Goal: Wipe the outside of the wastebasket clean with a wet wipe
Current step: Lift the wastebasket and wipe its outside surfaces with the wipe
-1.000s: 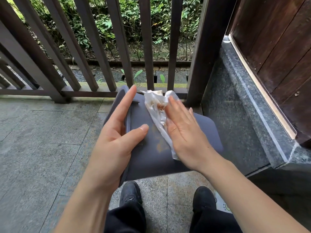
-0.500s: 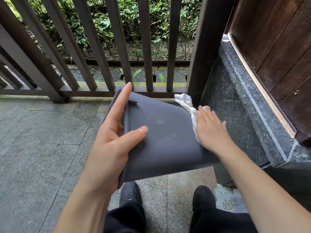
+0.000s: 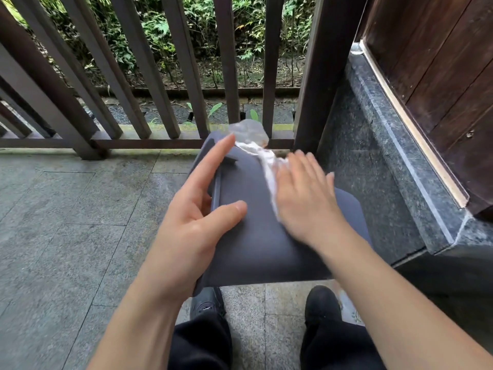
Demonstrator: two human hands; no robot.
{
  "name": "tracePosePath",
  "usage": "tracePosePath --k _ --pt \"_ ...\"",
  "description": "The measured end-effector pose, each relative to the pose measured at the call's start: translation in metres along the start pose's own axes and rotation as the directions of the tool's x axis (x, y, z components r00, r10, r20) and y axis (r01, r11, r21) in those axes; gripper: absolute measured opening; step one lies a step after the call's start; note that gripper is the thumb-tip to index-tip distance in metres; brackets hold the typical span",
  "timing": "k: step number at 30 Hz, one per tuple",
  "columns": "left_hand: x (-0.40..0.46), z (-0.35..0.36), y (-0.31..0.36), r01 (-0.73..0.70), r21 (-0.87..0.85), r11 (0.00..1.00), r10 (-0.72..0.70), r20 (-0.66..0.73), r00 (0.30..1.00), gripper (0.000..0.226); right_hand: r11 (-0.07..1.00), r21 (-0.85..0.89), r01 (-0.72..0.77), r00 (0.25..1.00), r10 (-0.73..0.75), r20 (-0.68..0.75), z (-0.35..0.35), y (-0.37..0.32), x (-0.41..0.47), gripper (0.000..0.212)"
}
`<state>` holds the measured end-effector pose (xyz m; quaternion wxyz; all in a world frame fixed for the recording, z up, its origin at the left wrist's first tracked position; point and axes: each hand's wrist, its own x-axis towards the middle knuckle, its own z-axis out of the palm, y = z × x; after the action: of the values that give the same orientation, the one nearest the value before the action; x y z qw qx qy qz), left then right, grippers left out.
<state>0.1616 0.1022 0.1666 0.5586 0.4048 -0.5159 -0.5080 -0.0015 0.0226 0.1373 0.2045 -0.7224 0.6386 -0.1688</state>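
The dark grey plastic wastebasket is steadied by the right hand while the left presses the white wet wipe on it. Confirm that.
Hands are swapped. The head view shows the left hand steadying the dark grey plastic wastebasket, the right hand pressing the white wet wipe on it.

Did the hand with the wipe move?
Yes. The right hand slid the wet wipe back left across the wastebasket, away from the stone ledge.
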Motion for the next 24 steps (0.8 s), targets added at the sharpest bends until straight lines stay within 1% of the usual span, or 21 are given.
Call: tracePosePath --k 1,2,4,5,6,7,9,11,13,15,17,20,22,24 --pt "-0.001 -0.002 0.0 0.012 0.002 1.0 -0.012 -0.011 1.0 0.077 0.994 -0.084 -0.072 0.997 0.074 0.031 -0.005 0.014 0.011 0.067" --pt "-0.002 -0.004 0.001 0.019 -0.002 1.0 -0.019 -0.015 1.0 0.078 0.981 -0.129 -0.145 0.987 0.153 0.052 -0.011 0.027 0.019 0.062" --pt "-0.002 -0.007 0.003 0.018 -0.014 1.0 -0.018 -0.006 1.0 0.079 0.961 -0.147 -0.233 0.964 0.249 0.097 -0.019 0.045 0.024 0.053" --pt "-0.002 -0.008 0.003 0.016 -0.021 1.0 -0.016 0.004 1.0 0.08 0.961 -0.145 -0.236 0.961 0.253 0.112 -0.021 0.05 0.025 0.046" --pt "-0.002 -0.009 0.003 0.015 -0.027 1.0 -0.015 0.016 1.0 0.081 0.965 -0.145 -0.218 0.965 0.235 0.113 -0.022 0.053 0.024 0.035" --pt "-0.002 -0.011 0.004 0.015 -0.033 0.999 -0.014 0.028 1.0 0.082 0.974 -0.149 -0.173 0.977 0.189 0.097 -0.023 0.054 0.023 0.029" --pt "-0.002 -0.013 0.005 0.012 -0.048 0.999 -0.009 0.045 0.999 0.082 0.985 -0.14 -0.1 0.994 0.104 0.017 -0.027 0.052 0.019 0.036" --pt "-0.002 -0.014 0.006 0.012 -0.067 0.998 -0.008 0.052 0.999 0.081 0.986 -0.145 -0.084 0.996 0.078 -0.044 -0.034 0.051 0.014 0.037" --pt "-0.002 -0.011 0.008 0.015 -0.077 0.997 -0.01 0.065 0.998 0.08 0.985 -0.165 -0.039 0.999 0.033 -0.039 -0.04 0.046 0.008 0.031" --pt "-0.003 -0.003 0.008 0.013 -0.075 0.997 -0.006 0.092 0.996 0.079 0.993 -0.118 0.02 1.0 -0.022 -0.015 -0.042 0.037 -0.001 0.016" --pt "-0.002 0.005 0.007 0.021 -0.057 0.998 -0.014 0.123 0.992 0.08 0.993 -0.06 0.103 0.994 -0.105 -0.03 -0.038 0.023 -0.012 0.022" --pt "-0.003 0.015 0.005 0.046 -0.038 0.998 -0.039 0.173 0.984 0.081 0.971 0.203 0.122 0.991 -0.107 -0.084 -0.032 0.0 -0.029 0.04" --pt "-0.004 0.015 0.005 0.072 -0.04 0.997 -0.064 0.182 0.981 0.082 0.951 0.253 0.177 0.984 -0.175 -0.03 -0.031 -0.004 -0.033 0.046" --pt "-0.004 0.014 0.007 0.088 -0.034 0.996 -0.081 0.168 0.982 0.082 0.929 0.289 0.23 0.959 -0.266 0.095 -0.035 0.0 -0.031 0.052"
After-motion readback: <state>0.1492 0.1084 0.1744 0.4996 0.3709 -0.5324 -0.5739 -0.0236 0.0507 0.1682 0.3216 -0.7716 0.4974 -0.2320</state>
